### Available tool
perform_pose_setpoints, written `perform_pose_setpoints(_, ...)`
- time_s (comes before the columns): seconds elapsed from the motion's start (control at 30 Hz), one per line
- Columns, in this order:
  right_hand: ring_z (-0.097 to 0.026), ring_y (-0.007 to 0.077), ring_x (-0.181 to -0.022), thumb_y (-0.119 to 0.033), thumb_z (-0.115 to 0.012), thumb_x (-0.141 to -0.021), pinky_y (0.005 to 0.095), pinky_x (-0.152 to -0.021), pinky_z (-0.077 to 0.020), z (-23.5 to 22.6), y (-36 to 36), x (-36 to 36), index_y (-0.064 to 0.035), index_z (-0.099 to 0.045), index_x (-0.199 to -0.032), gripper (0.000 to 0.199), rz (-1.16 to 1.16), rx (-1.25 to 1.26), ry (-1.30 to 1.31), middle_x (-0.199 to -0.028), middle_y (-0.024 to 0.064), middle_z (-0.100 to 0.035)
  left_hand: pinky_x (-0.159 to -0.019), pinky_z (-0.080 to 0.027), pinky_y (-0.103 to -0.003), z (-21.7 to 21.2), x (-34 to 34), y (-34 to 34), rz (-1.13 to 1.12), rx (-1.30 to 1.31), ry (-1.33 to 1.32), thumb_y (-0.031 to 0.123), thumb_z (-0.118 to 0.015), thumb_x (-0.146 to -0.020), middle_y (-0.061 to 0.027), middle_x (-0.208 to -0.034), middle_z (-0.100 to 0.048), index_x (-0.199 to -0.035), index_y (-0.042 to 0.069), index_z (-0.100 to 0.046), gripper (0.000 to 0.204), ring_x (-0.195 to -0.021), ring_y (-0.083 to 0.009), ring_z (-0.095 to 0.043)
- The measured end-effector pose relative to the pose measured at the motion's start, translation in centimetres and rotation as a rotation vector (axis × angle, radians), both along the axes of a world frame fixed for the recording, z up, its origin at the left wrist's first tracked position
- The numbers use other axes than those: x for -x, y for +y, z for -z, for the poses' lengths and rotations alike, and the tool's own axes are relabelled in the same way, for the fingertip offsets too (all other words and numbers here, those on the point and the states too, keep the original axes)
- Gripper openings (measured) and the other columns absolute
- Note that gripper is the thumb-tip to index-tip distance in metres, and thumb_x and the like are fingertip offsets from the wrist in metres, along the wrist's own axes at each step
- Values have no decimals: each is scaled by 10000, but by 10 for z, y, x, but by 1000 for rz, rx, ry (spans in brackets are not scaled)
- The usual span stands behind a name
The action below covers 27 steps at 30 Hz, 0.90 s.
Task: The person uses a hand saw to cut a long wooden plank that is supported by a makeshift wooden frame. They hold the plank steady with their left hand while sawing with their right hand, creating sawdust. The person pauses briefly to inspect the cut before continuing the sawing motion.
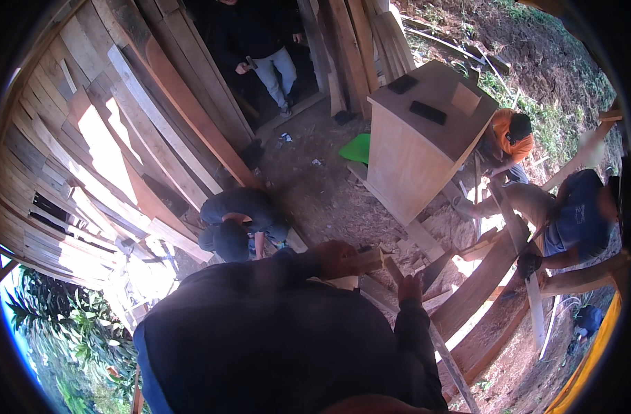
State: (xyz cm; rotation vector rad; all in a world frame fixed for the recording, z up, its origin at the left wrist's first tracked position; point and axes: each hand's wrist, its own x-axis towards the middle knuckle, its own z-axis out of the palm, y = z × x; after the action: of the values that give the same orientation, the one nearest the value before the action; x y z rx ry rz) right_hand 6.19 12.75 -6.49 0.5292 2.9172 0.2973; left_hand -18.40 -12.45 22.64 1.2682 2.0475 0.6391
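My left hand (334,259) is closed around a short pale wooden block (366,261), held out in front of my dark-sleeved body. Just to its right, my right hand (410,288) grips a narrow strip of wood (392,269). The upper end of the strip meets or nearly meets the block's right end; contact is hard to tell. Most of my fingers are small and shaded in this view. Below and beyond both hands lie cut timber and a dark flat blade-like piece (437,271).
A wooden cabinet (406,155) stands ahead, with dark flat items on top. Boards (184,103) lean along the left wall. A crouching person (239,217) is at left; another stands in the doorway (274,69). At right, two people (579,210) work by long planks (477,286).
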Motion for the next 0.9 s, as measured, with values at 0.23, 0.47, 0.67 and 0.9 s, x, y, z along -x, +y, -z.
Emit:
perform_pose_setpoints(0.23, -696, 443, -1042, -299, -788, -894, 551, -919, -562, -11, 0, -44, -60, -663, -1124, 355, 184, 609, 171, -1057, 198, -709, -918, -566, -450, 8, 8, 16, 55, -35, 23, 493, -822, -852, -196, -1088, -762, -1126, 73, -779, 504, -1047, -378, -734)
perform_pose_setpoints(0.47, -700, 417, -1032, -287, -873, -807, 527, -907, -572, -49, -11, -152, -84, -678, -1075, 388, 39, 433, 298, -1063, 173, -718, -910, -569, -440, 31, -4, 26, -20, -41, -131, 465, -833, -847, -172, -1059, -767, -1114, 112, -783, 446, -1034, -350, -743)
perform_pose_setpoints(0.67, -653, 356, -1195, -298, -829, -850, 510, -957, -565, -52, -33, -140, -85, -743, -960, 255, 158, 456, 161, -1031, 136, -688, -898, -569, -443, 26, -15, 23, 18, -26, -82, 463, -828, -856, -176, -1041, -771, -1128, 100, -780, 456, -1021, -353, -747)
perform_pose_setpoints(0.9, -592, 384, -1294, -299, -733, -940, 514, -1041, -549, -38, -30, -80, -138, -755, -1014, 179, 1, 296, 177, -1113, 130, -661, -900, -565, -443, 12, -20, 15, -1, -56, -69, 442, -825, -868, -207, -1032, -774, -1126, 70, -784, 455, -1021, -351, -749)
